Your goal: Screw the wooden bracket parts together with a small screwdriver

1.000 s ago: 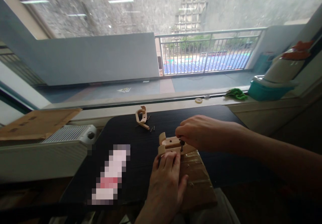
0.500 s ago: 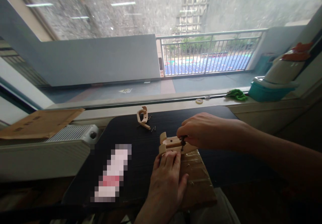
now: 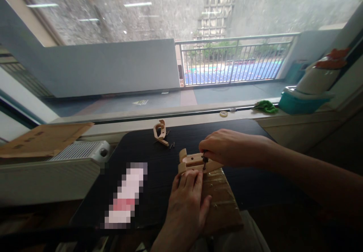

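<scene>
A pair of pale wooden strips with curved upright ends [image 3: 195, 157] lies on a brown, tape-covered box [image 3: 222, 199]. My left hand [image 3: 188, 199] rests on the near strip and the box, fingers stretched out and pressing down, thumb apart. Above the strips, my right hand [image 3: 224, 146] is closed around the top of a small dark screwdriver-like tool [image 3: 204, 161]. The tool stands upright with its tip on the near strip, close to my left fingertips. A dark hole shows in the far strip. My right fingers hide the tool's upper end.
On the black table [image 3: 147, 150] sits another curved wooden piece [image 3: 160, 133], with several loose screws [image 3: 172, 145] beside it. A blurred-out pinkish strip [image 3: 126, 195] lies at the left. Beyond are a radiator [image 3: 82, 152], cardboard [image 3: 45, 138], a green cloth [image 3: 266, 107] and a teal bin [image 3: 303, 101].
The whole view has shifted slightly. My right hand has turned a little at the tool, which stays on the near strip. My left hand has kept its place.
</scene>
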Available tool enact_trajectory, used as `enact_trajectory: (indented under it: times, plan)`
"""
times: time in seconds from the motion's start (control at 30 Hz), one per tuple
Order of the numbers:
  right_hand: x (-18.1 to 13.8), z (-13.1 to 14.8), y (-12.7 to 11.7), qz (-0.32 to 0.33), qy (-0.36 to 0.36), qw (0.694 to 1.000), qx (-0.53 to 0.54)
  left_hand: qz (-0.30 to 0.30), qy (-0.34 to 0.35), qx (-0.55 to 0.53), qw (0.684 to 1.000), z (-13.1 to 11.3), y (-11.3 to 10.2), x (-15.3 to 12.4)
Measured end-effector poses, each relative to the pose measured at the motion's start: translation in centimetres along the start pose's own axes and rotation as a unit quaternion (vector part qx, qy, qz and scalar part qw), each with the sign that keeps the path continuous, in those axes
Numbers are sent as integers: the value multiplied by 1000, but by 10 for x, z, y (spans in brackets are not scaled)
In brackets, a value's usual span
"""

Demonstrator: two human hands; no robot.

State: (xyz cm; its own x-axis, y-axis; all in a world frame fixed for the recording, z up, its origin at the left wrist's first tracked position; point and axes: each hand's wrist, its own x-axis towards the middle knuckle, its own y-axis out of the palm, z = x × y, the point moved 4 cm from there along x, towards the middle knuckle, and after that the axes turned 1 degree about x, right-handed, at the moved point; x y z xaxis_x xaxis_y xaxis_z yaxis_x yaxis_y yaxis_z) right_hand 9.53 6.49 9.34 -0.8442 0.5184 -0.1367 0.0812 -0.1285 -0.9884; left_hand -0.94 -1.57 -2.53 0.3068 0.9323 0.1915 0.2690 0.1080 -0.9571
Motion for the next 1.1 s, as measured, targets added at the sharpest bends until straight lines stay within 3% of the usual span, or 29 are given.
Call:
enact_trajectory:
  times: [0.47,1.1]
  plan:
    - [-4,3,-7,19,-13,1000,-7,-1,4,6,1000,0,0,-1]
    - [-2,-3,1,-22,7,1000,-8,12,-10,3,1000,-3,-1,-1]
